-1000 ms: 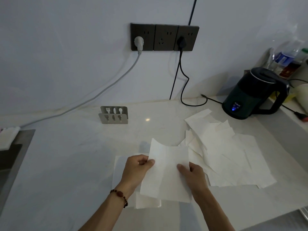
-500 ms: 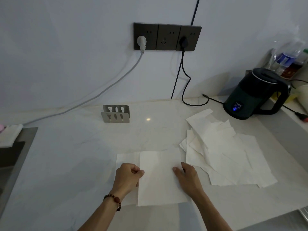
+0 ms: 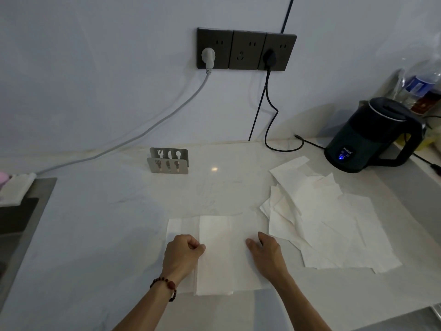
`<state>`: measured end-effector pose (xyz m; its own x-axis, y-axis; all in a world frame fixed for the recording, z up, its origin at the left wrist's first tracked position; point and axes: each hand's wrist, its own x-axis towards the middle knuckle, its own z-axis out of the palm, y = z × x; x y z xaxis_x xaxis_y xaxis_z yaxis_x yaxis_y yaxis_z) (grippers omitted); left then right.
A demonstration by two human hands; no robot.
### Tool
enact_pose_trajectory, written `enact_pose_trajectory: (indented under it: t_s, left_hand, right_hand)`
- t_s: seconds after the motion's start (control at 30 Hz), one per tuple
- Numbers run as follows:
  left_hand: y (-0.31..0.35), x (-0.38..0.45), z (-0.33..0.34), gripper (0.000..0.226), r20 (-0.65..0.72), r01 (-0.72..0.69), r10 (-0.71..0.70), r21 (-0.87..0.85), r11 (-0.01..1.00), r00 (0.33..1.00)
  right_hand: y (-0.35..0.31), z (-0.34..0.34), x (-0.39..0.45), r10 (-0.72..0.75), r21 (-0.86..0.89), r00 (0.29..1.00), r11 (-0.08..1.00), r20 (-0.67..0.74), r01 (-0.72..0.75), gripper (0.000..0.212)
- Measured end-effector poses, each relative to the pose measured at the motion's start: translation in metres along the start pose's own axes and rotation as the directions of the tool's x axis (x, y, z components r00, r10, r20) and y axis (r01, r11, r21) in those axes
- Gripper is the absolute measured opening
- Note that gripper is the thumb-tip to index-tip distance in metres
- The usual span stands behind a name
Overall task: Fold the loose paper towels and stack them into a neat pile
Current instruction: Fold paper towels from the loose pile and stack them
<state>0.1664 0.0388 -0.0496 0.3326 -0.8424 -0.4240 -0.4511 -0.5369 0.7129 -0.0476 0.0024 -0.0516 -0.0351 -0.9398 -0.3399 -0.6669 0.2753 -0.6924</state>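
A white paper towel (image 3: 224, 254) lies flat on the pale counter, on top of a folded towel (image 3: 181, 226) that sticks out at its left. My left hand (image 3: 182, 255), with a bead bracelet on the wrist, is curled at the towel's left edge and pinches it. My right hand (image 3: 267, 254) rests on the towel's right edge with its fingers bent down onto the paper. A loose heap of unfolded paper towels (image 3: 334, 230) spreads across the counter just to the right, touching the flat towel's corner.
A dark electric kettle (image 3: 372, 137) stands at the back right, its cord running to the wall sockets (image 3: 245, 50). A metal napkin holder (image 3: 169, 161) stands behind the towels. A dark sink edge (image 3: 23, 223) is at the left. Bottles (image 3: 420, 84) stand in the far right corner.
The towel was held up off the counter by both hands; it has come down flat onto the folded one. Both hands stay at its side edges.
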Motion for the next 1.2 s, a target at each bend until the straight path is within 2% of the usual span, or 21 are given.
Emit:
enact_pose_trajectory:
  t_s: [0.23, 0.33, 0.4, 0.47, 0.57, 0.67, 0.73, 0.83, 0.93, 1.03, 1.1, 1.2]
  left_hand:
    - [-0.005, 0.002, 0.002, 0.013, -0.02, -0.005, 0.006, 0.056, 0.998, 1.0]
    - [-0.005, 0.003, 0.003, 0.014, -0.034, -0.012, 0.015, 0.091, 0.996, 0.999]
    - [-0.004, 0.002, 0.003, 0.016, -0.055, -0.018, 0.024, 0.096, 0.995, 0.998]
    - [-0.004, 0.0, 0.001, 0.023, -0.085, -0.028, 0.036, 0.099, 0.995, 0.996]
    - [-0.01, -0.002, -0.006, 0.025, -0.154, -0.039, 0.057, 0.118, 0.992, 0.987]
    - [-0.026, -0.003, -0.019, 0.024, -0.234, -0.008, 0.054, 0.19, 0.982, 0.971]
    - [-0.035, -0.005, -0.027, 0.03, -0.257, 0.038, 0.035, 0.274, 0.961, 0.966]
    - [-0.038, -0.006, -0.03, 0.041, -0.263, 0.098, 0.0, 0.362, 0.927, 0.965]
    - [-0.036, -0.007, -0.027, 0.034, -0.267, 0.113, -0.004, 0.394, 0.912, 0.964]
    - [-0.034, -0.005, -0.025, 0.019, -0.242, 0.104, -0.005, 0.396, 0.912, 0.97]
    - [-0.033, -0.004, -0.025, 0.017, -0.22, 0.083, 0.001, 0.373, 0.924, 0.975]
    - [-0.027, -0.006, -0.027, 0.018, -0.174, -0.019, 0.057, 0.21, 0.977, 0.983]
  right_hand:
    - [0.004, 0.005, 0.004, 0.035, -0.01, 0.999, 0.999, -0.001, -0.035, 0.038]
    - [0.005, 0.009, 0.002, 0.047, -0.031, 0.998, 0.998, -0.033, -0.048, 0.015]
    - [0.006, 0.013, -0.001, -0.004, -0.143, 0.991, 0.99, -0.131, -0.015, 0.047]
    - [0.005, 0.017, -0.006, -0.198, -0.318, 0.959, 0.939, -0.201, 0.127, 0.056]
    - [0.0, 0.027, -0.011, -0.485, -0.5, 0.873, 0.77, -0.054, 0.397, 0.047]
    - [-0.008, 0.038, -0.014, -0.588, -0.513, 0.798, 0.649, 0.13, 0.562, 0.044]
    - [-0.014, 0.046, -0.016, -0.583, -0.514, 0.776, 0.602, 0.241, 0.612, 0.05]
    - [-0.016, 0.055, -0.017, -0.487, -0.582, 0.794, 0.546, 0.365, 0.603, 0.061]
    - [-0.017, 0.059, -0.018, -0.445, -0.551, 0.767, 0.535, 0.461, 0.641, 0.077]
    - [-0.019, 0.055, -0.019, -0.414, -0.551, 0.773, 0.543, 0.482, 0.634, 0.087]
    - [-0.019, 0.054, -0.02, -0.388, -0.556, 0.779, 0.548, 0.493, 0.625, 0.088]
    - [-0.015, 0.055, -0.021, -0.4, -0.549, 0.788, 0.567, 0.467, 0.614, 0.085]
